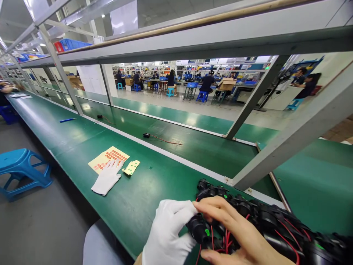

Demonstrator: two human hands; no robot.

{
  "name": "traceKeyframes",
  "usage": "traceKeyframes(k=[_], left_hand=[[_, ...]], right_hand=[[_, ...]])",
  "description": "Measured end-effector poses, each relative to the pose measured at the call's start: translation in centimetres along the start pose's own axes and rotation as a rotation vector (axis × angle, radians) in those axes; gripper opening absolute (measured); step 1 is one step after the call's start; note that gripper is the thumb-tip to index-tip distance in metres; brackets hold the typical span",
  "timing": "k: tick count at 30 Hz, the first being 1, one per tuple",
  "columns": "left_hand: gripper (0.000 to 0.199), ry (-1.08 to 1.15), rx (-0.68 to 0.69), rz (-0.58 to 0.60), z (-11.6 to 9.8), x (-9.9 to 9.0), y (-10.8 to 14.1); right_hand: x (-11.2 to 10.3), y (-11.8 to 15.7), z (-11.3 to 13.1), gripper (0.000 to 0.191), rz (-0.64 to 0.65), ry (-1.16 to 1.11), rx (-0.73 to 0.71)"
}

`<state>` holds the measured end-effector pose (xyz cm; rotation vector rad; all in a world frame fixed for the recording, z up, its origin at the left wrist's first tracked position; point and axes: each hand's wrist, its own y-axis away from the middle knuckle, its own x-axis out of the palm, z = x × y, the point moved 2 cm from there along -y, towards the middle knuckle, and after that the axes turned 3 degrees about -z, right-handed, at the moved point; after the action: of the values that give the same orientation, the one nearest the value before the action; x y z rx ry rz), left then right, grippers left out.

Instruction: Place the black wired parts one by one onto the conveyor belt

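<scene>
At the bottom centre of the frame, my white-gloved left hand [169, 232] is closing snugly round a black part [196, 226] bearing a green dot [207, 232]. My bare right hand [242, 232] is arching half open beside it, thumb apart from fingers; I cannot tell whether it is gripping anything. More black parts [266, 215] are crowding the lower right. Left of centre, a loose white glove [106, 179] is overlapping a sticker sheet [111, 154] on the green bench [149, 187].
</scene>
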<state>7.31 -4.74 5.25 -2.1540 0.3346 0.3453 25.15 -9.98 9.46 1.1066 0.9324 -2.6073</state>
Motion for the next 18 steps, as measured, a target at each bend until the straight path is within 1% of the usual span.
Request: traceKeyframes(k=[2,4,6,7,8,9,10,11,12,13,14,15,16,18], left_hand=[[0.035,-0.062,0.04,-0.027,-0.1,0.0,0.0],[0.038,-0.115,0.035,-0.083,-0.3,0.1,0.3],[0.052,-0.165,0.016,-0.156,-0.5,0.1,0.6],[0.059,-0.183,0.013,-0.194,-0.6,0.2,0.8],[0.063,-0.189,0.002,-0.213,-0.7,0.3,1.0],[0.06,-0.182,-0.029,-0.206,-0.8,0.5,1.1],[0.054,-0.155,-0.1,-0.175,-0.8,0.7,1.2],[0.046,-0.103,-0.206,-0.14,-0.8,0.9,1.3],[0.04,-0.015,-0.348,-0.102,-0.6,1.1,1.4],[0.037,0.12,-0.519,-0.058,-0.4,1.4,1.4],[0.04,0.308,-0.689,-0.01,-0.1,1.7,1.5],[0.047,0.538,-0.837,0.027,0.0,2.0,1.6],[0.056,0.787,-0.954,0.052,0.1,2.3,1.6],[0.068,1.23,-1.112,0.072,0.2,3.0,1.6]], right_hand=[[0.2,0.0,0.0,0.066,-0.011,-0.021,-0.007],[0.2,0.2,-0.7,0.058,-0.06,-0.116,0.063],[0.4,0.6,-1.8,0.043,-0.113,-0.296,0.224],[0.6,0.8,-2.4,0.035,-0.118,-0.402,0.317],[0.9,1.0,-2.8,0.028,-0.115,-0.504,0.4],[1.2,1.0,-3.2,0.027,-0.115,-0.595,0.47],[1.5,0.9,-3.4,0.031,-0.115,-0.672,0.525],[1.7,0.7,-3.4,0.038,-0.116,-0.734,0.567],[1.9,0.5,-3.3,0.045,-0.116,-0.782,0.597],[2.0,0.2,-3.1,0.051,-0.111,-0.818,0.621],[2.0,-0.2,-2.9,0.056,-0.098,-0.844,0.636],[2.0,-0.5,-2.6,0.059,-0.072,-0.86,0.643],[1.9,-0.8,-2.4,0.061,-0.045,-0.866,0.648],[1.7,-1.2,-2.1,0.064,0.001,-0.859,0.654]])
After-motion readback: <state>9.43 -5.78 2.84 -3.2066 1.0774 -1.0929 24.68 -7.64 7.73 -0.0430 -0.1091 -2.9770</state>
